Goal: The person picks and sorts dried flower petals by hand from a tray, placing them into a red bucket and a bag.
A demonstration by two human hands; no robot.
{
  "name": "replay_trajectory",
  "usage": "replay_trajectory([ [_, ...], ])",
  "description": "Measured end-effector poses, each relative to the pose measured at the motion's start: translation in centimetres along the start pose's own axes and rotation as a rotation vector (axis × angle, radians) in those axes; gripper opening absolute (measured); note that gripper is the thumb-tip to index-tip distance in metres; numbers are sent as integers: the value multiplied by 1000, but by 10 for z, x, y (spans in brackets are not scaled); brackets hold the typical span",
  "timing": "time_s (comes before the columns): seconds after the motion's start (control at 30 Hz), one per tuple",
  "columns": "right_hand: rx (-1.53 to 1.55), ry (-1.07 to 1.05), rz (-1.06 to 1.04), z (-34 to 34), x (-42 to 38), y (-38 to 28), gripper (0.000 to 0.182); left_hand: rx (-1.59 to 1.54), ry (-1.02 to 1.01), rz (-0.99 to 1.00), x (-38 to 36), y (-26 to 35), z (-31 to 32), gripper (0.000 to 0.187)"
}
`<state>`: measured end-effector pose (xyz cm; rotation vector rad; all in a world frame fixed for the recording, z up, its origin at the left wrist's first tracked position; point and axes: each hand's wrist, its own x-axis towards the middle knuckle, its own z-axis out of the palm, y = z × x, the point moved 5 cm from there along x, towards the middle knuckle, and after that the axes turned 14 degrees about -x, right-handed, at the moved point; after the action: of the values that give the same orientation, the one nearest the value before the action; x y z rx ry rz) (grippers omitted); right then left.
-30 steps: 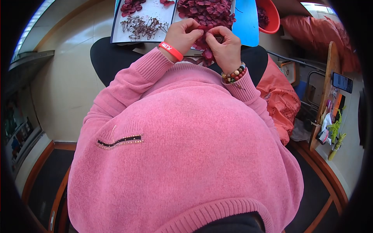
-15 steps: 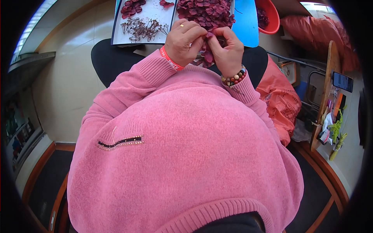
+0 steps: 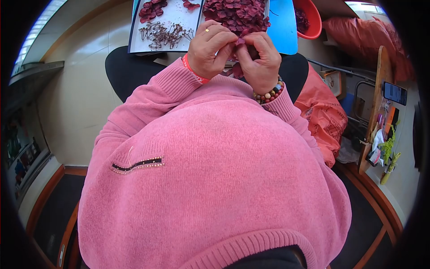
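Note:
Above my lap, my left hand [image 3: 209, 50] is closed in a pinch on a dark red fabric flower petal [image 3: 240, 41]. My right hand [image 3: 260, 60] pinches the same petal from the other side, and the fingertips of both nearly meet. More dark red petals [image 3: 235, 70] hang below, partly hidden between the hands. Just beyond the hands, a heap of dark red petals [image 3: 235, 17] fills the right part of a white tray [image 3: 178, 14]. In its left part lie a tangle of thin brown stems [image 3: 162, 36] and a few petal clusters [image 3: 152, 10].
A blue board [image 3: 283, 29] lies right of the tray. Beside it stands a red bowl [image 3: 316, 28] with dark petals inside. Orange-red sacks [image 3: 322, 116] are at my right. Farther right, a phone [image 3: 395, 93] rests near a wooden board [image 3: 375, 107].
My right hand has turned slightly and its fingers have closed in over the petal. The petals hanging between the hands show less now. My left hand has barely shifted.

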<state>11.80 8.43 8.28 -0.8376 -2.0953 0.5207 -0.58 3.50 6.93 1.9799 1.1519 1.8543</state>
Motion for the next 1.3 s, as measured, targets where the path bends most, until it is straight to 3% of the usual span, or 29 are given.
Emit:
replay_trajectory([
  [0.27,-55,-2,-98,-6,-1,-9,14,16,-9,33,1,12,-1,17],
  [0.57,304,-5,289,-8,-8,6,9,-81,-50,118,5,14,0,22],
  [0.67,305,-135,300,-3,-8,10,9,-112,18,-17,0,13,-1,20],
  [0.77,246,-123,120,-4,-5,-4,8,-151,133,-191,-5,10,0,18],
  [0.87,240,-95,178,-5,-5,-3,8,3,39,10,3,19,0,16],
  [1.2,-4,3,-36,-11,-4,-10,14,-28,11,-3,4,22,0,16],
  [1.3,8,6,24,-13,-4,-14,12,-92,-4,17,3,19,1,19],
])
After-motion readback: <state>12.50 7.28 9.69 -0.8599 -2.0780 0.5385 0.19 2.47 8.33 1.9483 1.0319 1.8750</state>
